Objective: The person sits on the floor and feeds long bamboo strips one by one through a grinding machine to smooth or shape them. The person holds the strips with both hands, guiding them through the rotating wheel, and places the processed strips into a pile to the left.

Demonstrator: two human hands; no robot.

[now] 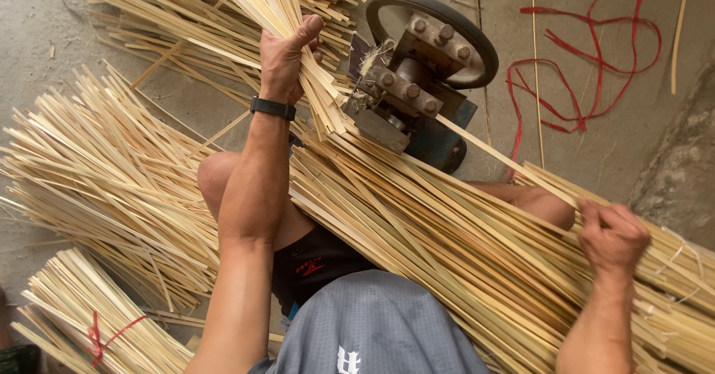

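1. Bare concrete floor (611, 17) fills the background from my remote view, with loose red string (588, 69) lying on it at the far right and heaps of pale bamboo strips all round.
2. Straight ahead sits a small metal splitting machine (406, 95) with bolted rollers and a black wheel (439, 24) behind it.
3. A single bamboo strip (506, 158) runs from the machine's mouth back toward me, lying over the bundle across my lap (447, 247).
4. To do this step well, I judge the strip should stay straight and in line with the rollers, with its end held low on the bundle so it does not twist.
5. My right hand (612, 236) is closed in a loose fist over the near end of that strip, resting on the bundle.
6. My left hand (287, 58), a black wristband below it, is closed round a raised sheaf of strips (261, 2) just left of the machine, thumb up along them.
7. A tied bundle (89, 329) lies at lower left, well apart.
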